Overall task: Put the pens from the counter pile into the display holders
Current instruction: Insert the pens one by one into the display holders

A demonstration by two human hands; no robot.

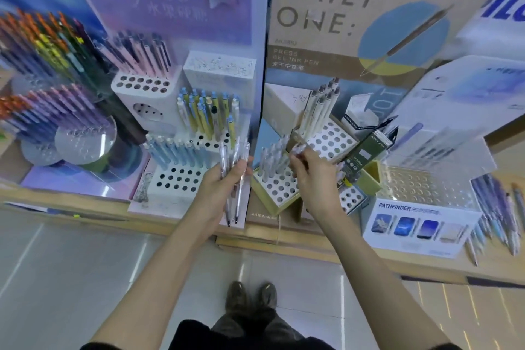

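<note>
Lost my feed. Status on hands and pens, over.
Left hand grips several clear pens. Right hand pinches one pen over the holder. Front holes free, nothing blocking.

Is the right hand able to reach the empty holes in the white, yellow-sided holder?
Probably yes: the right hand, pinching a clear pen, is right over the white, yellow-sided holder, nothing between.

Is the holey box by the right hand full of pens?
Partly full. Clear pens stand in the holder, in its back holes; the front holes show empty.
</note>
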